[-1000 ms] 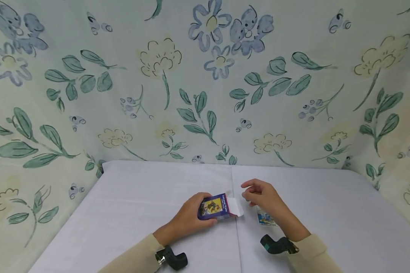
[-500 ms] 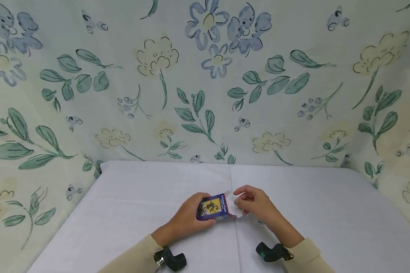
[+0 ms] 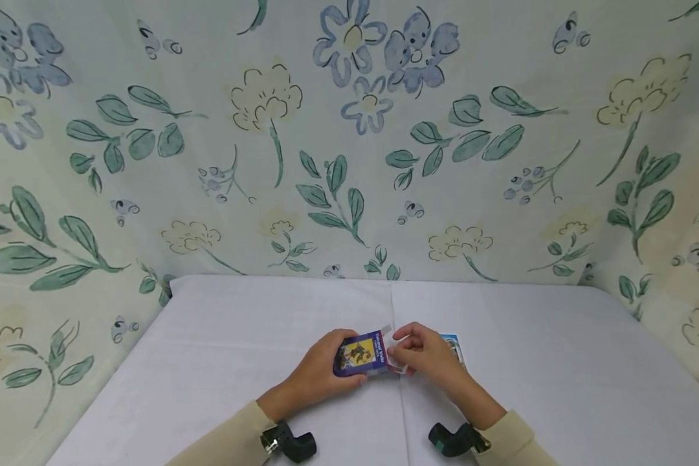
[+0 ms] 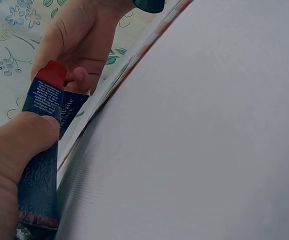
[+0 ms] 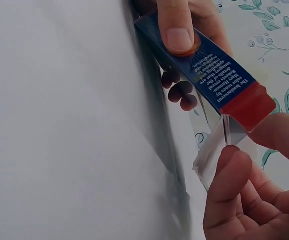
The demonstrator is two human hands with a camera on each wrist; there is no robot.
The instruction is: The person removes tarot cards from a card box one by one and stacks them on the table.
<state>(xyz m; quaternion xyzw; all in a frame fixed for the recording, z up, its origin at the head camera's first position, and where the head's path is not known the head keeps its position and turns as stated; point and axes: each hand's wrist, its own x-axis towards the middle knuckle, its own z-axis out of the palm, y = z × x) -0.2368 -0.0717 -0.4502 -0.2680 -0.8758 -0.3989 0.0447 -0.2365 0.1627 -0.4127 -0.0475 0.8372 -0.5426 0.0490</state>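
In the head view, my left hand (image 3: 317,369) grips a small blue-and-yellow card box (image 3: 358,355) lettered "Universal Waite", held a little above the white table. Its thumb lies along the narrow printed side, as the left wrist view shows. My right hand (image 3: 428,356) is at the box's open end. In the right wrist view, its thumb and index finger are bent around the white lid flap (image 5: 212,155), next to a raised red side flap (image 5: 249,106). A colourful picture card (image 3: 453,343) lies on the table, partly hidden behind my right hand.
A white cloth with a centre crease covers the table (image 3: 239,323). Curtain-like fabric (image 3: 326,129) printed with flowers and leaves stands behind and at both sides. Each wrist carries a black camera mount, such as the left camera (image 3: 291,443).
My right hand has come left from beside the box onto its lid flap, which now stands less extended. My left hand and the box have stayed nearly still.
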